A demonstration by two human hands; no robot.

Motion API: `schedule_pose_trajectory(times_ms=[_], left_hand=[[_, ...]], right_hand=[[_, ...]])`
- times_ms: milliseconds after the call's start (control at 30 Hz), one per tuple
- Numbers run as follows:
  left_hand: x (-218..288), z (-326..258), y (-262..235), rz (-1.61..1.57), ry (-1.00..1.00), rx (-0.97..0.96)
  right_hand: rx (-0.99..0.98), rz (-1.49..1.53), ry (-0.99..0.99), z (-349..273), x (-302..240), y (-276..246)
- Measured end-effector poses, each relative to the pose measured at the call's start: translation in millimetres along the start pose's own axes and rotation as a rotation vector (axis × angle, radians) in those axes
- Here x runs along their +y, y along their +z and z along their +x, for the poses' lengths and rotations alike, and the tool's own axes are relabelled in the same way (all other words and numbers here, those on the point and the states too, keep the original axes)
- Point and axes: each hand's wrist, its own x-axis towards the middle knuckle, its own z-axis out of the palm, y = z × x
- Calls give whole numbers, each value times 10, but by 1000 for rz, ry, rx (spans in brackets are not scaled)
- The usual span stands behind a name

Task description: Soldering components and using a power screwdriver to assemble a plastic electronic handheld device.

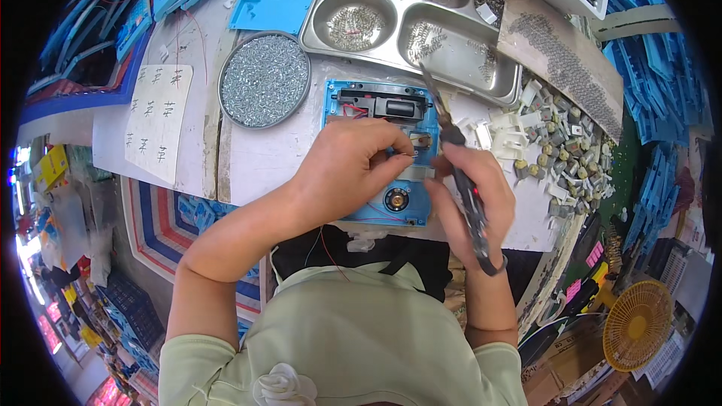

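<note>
Fingers of the left hand are pinched together over the middle of the blue panel, which lies flat on the table right under them. The right hand is wrapped around a screwdriver, just beside the panel's right edge, its tip pointing up toward the steel tray.

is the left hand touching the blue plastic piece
Touching. In the head view the left hand lies flat on the blue plastic piece, fingers pressed on its middle with no gap, while the right hand holds a tool beside it.

Blue housing partly under hands
</note>
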Motion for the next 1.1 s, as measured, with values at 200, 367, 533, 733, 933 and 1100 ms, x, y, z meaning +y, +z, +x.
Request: schedule_pose_trajectory(times_ms=[200,367,533,733,933,1100], left_hand=[[-3,10,17,91,101,28],[14,6,35,-20,-27,36],[-105,-39,79,54,151,84],[-210,-37,44,134,343,19],[-116,-41,-108,294,416,-196],[-128,-48,-67,350,445,-208]], right_hand=[[21,13,17,196,0,195],[55,42,-1,148,63,205],[96,132,94,73,54,236],[236,15,46,-61,109,75],[93,112,21,-481,-49,-671],[-70,154,47,-515,-140,-691]])
